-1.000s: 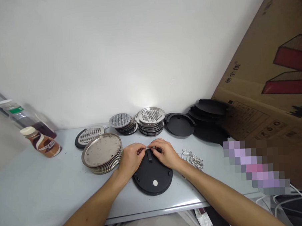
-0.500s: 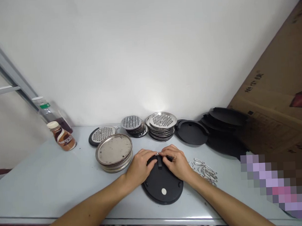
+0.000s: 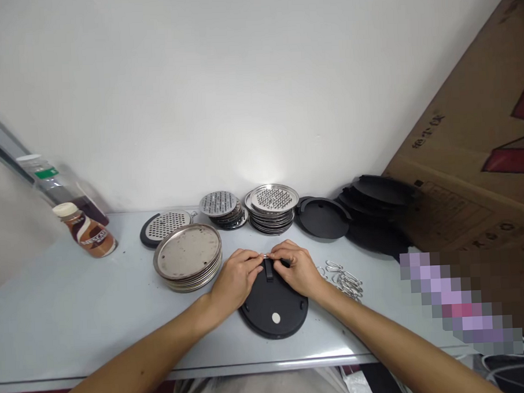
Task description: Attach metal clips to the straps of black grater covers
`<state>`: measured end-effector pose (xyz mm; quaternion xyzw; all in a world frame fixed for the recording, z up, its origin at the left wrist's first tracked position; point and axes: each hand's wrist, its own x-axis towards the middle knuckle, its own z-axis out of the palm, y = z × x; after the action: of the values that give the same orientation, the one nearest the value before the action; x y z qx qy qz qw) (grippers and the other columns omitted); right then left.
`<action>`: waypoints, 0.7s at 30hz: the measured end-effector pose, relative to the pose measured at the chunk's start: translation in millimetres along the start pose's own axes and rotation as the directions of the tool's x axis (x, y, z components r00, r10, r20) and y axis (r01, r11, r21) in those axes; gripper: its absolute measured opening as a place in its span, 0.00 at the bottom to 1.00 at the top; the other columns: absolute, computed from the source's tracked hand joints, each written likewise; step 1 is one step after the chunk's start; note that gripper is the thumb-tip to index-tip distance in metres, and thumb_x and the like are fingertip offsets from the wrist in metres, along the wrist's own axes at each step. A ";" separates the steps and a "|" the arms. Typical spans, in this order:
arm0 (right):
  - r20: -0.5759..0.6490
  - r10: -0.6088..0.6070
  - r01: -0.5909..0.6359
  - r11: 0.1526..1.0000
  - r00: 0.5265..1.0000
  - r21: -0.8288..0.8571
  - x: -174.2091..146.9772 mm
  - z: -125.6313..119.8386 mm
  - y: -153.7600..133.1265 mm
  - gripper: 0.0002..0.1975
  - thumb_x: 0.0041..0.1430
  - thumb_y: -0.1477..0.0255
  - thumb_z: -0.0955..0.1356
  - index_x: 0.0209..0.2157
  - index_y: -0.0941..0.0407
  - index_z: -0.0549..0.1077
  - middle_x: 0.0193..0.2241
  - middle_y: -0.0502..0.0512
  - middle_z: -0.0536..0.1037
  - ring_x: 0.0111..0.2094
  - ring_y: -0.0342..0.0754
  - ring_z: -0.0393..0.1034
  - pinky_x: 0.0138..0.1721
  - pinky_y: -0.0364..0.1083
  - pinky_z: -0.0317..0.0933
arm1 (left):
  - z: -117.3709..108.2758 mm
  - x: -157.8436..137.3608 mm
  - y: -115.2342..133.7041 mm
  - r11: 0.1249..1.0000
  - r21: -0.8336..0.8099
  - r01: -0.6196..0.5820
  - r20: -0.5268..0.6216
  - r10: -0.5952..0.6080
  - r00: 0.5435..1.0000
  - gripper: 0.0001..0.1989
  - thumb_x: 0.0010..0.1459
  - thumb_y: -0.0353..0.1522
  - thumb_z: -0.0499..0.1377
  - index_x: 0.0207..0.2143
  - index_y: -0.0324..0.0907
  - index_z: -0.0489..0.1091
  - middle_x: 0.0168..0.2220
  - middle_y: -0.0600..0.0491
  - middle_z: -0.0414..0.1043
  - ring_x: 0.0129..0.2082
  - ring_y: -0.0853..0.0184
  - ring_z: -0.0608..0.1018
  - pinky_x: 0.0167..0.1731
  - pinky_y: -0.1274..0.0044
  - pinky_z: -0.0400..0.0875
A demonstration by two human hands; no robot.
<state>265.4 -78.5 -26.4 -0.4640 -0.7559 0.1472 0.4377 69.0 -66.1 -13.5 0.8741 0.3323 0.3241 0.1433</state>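
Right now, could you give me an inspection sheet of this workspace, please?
Surface: pale grey table, bare at the near left.
Job's things: black round base lying flat near the front edge; a small metal ring pinched over its far-edge tab.
Clutter: stack of metal plates; two stacks of perforated metal discs; black bases piled at the back right; loose metal rings; brown drink bottle.
Grips: left hand and right hand both pinch the ring, resting on the base.
Cables: white cables at the lower right, off the table.
Surroundings: white wall; cardboard box leaning at the right.
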 end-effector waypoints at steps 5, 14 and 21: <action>-0.002 0.011 -0.011 1.000 1.000 -0.011 0.3 2.0 -0.6 0.14 0.52 0.85 0.66 0.31 0.54 0.81 0.31 0.54 0.80 0.36 0.50 0.72 0.41 0.49 0.68 | -0.5 0.8 1.3 1.000 -0.001 -0.010 0.015 0.010 1.000 0.12 0.62 0.23 0.57 0.46 0.39 0.76 0.41 0.48 0.77 0.42 0.63 0.76 0.46 0.69 0.75; 0.014 -0.026 0.027 0.999 1.000 -0.030 0.7 0.2 -1.5 0.15 0.52 0.85 0.66 0.32 0.54 0.81 0.32 0.54 0.81 0.37 0.50 0.73 0.41 0.49 0.68 | -0.6 1.0 1.9 1.000 -0.012 -0.025 0.021 0.025 0.999 0.14 0.63 0.23 0.55 0.45 0.42 0.76 0.41 0.49 0.77 0.42 0.63 0.76 0.46 0.69 0.75; -0.021 -0.013 0.012 0.999 1.000 -0.043 -0.5 2.0 -2.5 0.14 0.52 0.85 0.66 0.31 0.55 0.80 0.31 0.54 0.80 0.35 0.50 0.72 0.40 0.49 0.68 | -2.4 2.5 2.1 0.999 0.001 -0.050 0.049 0.050 0.998 0.14 0.63 0.23 0.54 0.46 0.41 0.75 0.43 0.48 0.77 0.44 0.63 0.76 0.47 0.68 0.75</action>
<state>262.5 -79.9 -26.2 -0.4701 -0.7572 0.1233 0.4365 69.8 -65.9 -9.5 0.8900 0.3070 0.3058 0.1422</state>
